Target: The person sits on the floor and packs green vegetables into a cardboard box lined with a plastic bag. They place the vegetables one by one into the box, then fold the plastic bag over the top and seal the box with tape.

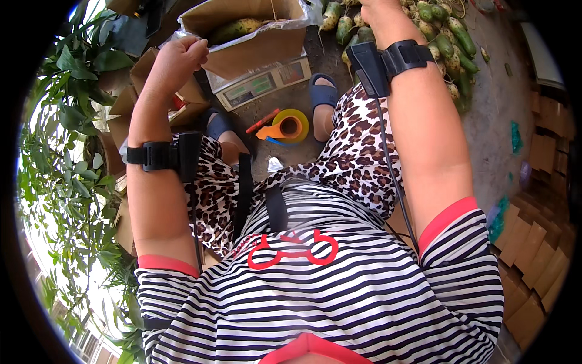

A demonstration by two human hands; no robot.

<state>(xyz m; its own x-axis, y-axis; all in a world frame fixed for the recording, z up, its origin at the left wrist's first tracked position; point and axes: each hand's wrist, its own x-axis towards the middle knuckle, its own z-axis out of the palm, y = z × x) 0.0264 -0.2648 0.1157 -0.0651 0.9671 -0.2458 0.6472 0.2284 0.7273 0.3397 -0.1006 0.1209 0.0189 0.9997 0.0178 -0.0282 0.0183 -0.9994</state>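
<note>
Left of the scale (291,77): leafy green plants (76,176), then an open brown carton (197,103), dull cardboard.

Left hand (185,57) is at the near-left corner of the box on the scale, fingers curled in, grip narrow. Can't tell if a bit of liner is caught in it.

On the scale: open cardboard box (254,57), thin glossy plastic liner (312,15) folded over its rim. One long radish (236,29) shows inside, yellow-green, rough-skinned, thin root.

Progress, my read: box is lined and partly loaded, not closed yet. Fill level unclear, front wall hides the bottom. Plenty left on the floor.

Just on the person's side of the scale: red stick-like tool (262,121), flat yellow tape roll (301,124) with an orange plastic piece (270,130) against it.

Right of the scale: right hand (379,7), cut off by the top edge, so can't tell its grip. Around and beyond it, radish pile (451,48) on the grey floor (494,103): tapered, green and dirty white, stringy roots. Far right, stacked flat brown cardboard (533,255).
</note>
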